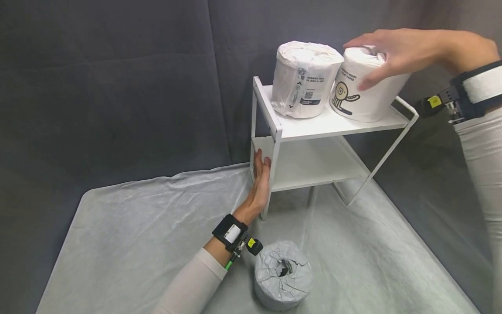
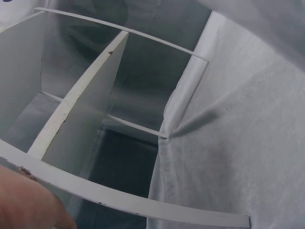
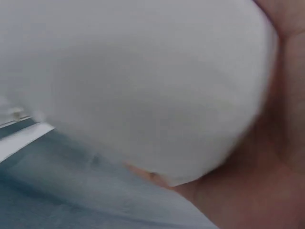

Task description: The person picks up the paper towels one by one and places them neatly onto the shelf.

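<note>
On the top board of a small white two-tier shelf (image 1: 313, 161) stand two wrapped toilet paper rolls. My right hand (image 1: 404, 54) grips the right-hand roll (image 1: 366, 93), printed with a cartoon figure, thumb on its near side and fingers over the far side. That roll fills most of the right wrist view, pale and blurred. Close on its left is the other roll (image 1: 303, 80), with printed text facing me. My left hand (image 1: 260, 183) rests against the shelf's left side at the lower board, fingers pointing up. In the left wrist view, part of that hand (image 2: 28, 202) shows beside the frame.
A third roll in greyish wrapping (image 1: 282, 279) stands on the cloth-covered table (image 1: 157, 244), just right of my left forearm. Dark grey curtains (image 1: 117, 87) hang behind and to the right. The shelf's thin slanted leg (image 1: 392, 152) marks its right side.
</note>
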Available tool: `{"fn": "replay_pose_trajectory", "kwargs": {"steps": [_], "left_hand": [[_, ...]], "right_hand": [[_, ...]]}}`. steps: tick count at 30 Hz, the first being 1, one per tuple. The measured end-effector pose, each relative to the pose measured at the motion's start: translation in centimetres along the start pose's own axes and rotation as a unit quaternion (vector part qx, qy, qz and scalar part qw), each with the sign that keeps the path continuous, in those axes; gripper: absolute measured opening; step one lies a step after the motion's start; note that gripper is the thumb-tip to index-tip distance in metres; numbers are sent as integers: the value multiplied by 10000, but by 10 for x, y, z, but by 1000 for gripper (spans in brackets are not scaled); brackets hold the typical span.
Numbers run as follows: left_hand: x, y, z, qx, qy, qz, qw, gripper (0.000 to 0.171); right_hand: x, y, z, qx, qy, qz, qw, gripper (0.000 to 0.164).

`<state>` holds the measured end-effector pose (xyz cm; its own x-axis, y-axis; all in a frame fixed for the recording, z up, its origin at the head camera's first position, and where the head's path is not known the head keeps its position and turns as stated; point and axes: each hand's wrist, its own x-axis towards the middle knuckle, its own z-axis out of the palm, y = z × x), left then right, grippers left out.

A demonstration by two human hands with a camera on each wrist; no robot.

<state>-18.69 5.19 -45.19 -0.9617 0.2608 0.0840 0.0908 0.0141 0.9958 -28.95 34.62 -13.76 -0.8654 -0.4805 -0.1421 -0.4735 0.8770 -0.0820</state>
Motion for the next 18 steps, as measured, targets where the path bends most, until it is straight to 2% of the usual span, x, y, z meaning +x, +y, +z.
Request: {"fn": "replay_pose_trajectory", "kwargs": {"steps": [7,18], "left_hand": [[2,0,-1,-2,-13,1,10000,78],[5,-2,-3,-49,-64,110,9999,78]], "right_hand": [[-1,3,12,202,-57,339,9992,104],[0,-2,12,201,46,268,9994,101]]}}
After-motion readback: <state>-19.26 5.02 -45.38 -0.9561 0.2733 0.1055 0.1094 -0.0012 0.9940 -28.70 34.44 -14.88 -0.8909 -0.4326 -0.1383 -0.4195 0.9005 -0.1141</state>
